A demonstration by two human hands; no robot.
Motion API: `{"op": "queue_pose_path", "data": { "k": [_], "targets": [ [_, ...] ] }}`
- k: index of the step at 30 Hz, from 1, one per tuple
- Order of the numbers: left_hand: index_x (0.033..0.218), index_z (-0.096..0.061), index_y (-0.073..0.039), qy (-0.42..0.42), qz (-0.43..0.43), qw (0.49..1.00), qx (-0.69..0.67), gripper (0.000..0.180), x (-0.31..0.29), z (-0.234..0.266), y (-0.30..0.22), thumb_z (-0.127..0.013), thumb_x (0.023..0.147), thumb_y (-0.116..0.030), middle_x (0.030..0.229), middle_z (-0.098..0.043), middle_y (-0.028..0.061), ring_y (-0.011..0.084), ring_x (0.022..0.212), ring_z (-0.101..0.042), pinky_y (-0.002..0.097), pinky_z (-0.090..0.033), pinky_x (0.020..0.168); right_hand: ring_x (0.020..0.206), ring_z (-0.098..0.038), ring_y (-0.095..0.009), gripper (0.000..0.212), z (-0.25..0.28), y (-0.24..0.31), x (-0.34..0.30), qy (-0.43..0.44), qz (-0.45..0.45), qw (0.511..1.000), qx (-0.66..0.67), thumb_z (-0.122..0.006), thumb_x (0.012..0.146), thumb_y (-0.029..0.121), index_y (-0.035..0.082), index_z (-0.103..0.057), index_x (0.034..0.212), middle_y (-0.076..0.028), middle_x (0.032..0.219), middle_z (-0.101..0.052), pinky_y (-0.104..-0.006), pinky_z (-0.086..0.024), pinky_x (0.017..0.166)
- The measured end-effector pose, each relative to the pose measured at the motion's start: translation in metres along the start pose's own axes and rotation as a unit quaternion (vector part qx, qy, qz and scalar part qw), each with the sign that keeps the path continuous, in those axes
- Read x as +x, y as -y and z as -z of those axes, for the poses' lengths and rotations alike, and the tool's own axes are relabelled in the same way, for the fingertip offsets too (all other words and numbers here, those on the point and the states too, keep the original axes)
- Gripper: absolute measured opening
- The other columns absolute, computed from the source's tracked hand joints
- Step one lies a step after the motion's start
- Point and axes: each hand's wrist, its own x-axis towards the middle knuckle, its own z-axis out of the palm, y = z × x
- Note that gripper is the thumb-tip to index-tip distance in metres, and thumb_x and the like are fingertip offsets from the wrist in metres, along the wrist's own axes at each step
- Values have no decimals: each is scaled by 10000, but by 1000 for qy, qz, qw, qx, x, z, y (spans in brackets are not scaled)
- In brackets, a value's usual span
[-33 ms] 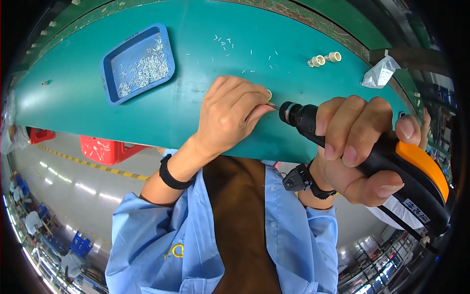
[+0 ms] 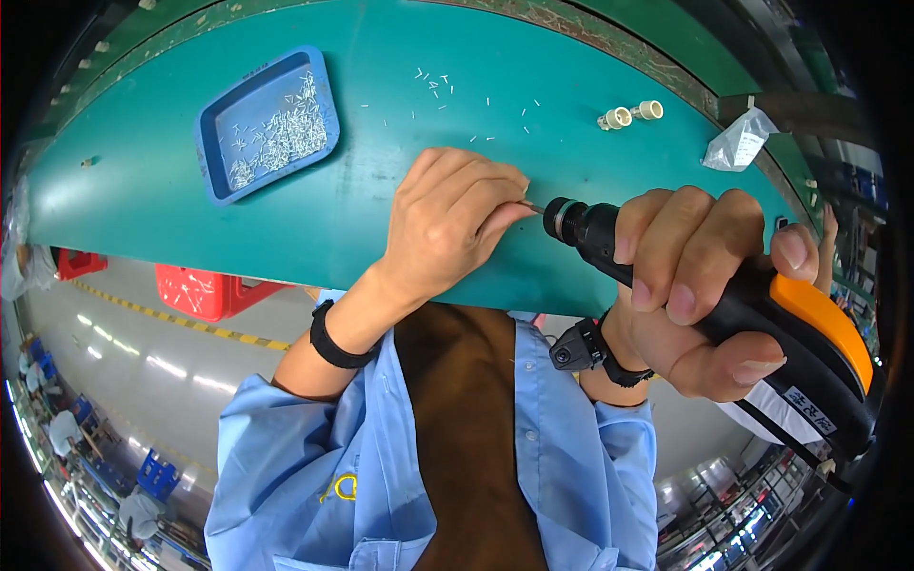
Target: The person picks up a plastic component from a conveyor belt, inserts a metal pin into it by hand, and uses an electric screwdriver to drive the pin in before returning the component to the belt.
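Nothing has shifted: right hand [image 2: 709, 285] grips screwdriver [image 2: 724, 295], left hand [image 2: 447, 228] pinches at its tip.

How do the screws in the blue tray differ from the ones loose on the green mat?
The screws in the blue tray lie heaped close together inside the tray; the loose screws lie thinly scattered, apart from each other, straight on the green mat. The tray's heap is far larger. Both sets are small, pale and metallic, and neither hand touches them.

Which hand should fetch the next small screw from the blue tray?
Probably the left hand: it lies nearer the blue tray on the green table, its fingers pinching only something small. The right hand is wrapped around the electric screwdriver.
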Motion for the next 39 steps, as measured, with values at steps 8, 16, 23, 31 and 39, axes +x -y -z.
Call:
{"op": "queue_pose_path", "data": {
  "k": [8,16,23,31,39],
  "targets": [
    [945,-607,-31,21,100,994,-24,336,-8,-18,3,-763,651,-71,966,-619,59,249,844,-564,339,-431,699,559,-467,-131,530,14,-6,1,4,-5,1000,-25,-481,934,432,76,-393,1317,-17,753,-489,-327,-419,572],
    [908,-604,-25,37,115,992,-40,289,-11,-22,8,-728,650,6,938,-623,82,281,849,-568,363,-450,725,524,-459,-137,501,7,-18,0,-22,-45,997,-53,-511,913,383,71,-404,1290,-24,709,-487,-323,-400,523],
    [886,-595,-34,15,102,994,-47,267,-14,-26,12,-748,668,-58,906,-609,66,264,829,-549,358,-412,703,506,-456,-136,491,-6,-18,-3,-101,-103,983,-113,-527,895,355,70,-407,1275,-21,680,-485,-318,-390,498],
    [888,-593,-32,21,106,993,-48,268,-15,-26,11,-744,668,-60,905,-607,72,265,836,-551,362,-411,709,476,-439,-129,377,-6,-27,-2,-97,-92,986,-96,-550,880,296,73,-443,1164,-16,658,-480,-305,-380,471],
    [882,-590,-30,18,97,994,-48,254,-9,-21,10,-729,670,-35,903,-605,80,269,837,-549,363,-412,712,469,-422,-127,298,-19,-36,3,-166,-102,965,-177,-576,862,243,84,-448,1079,-14,643,-459,-301,-364,451]
  ]
}}
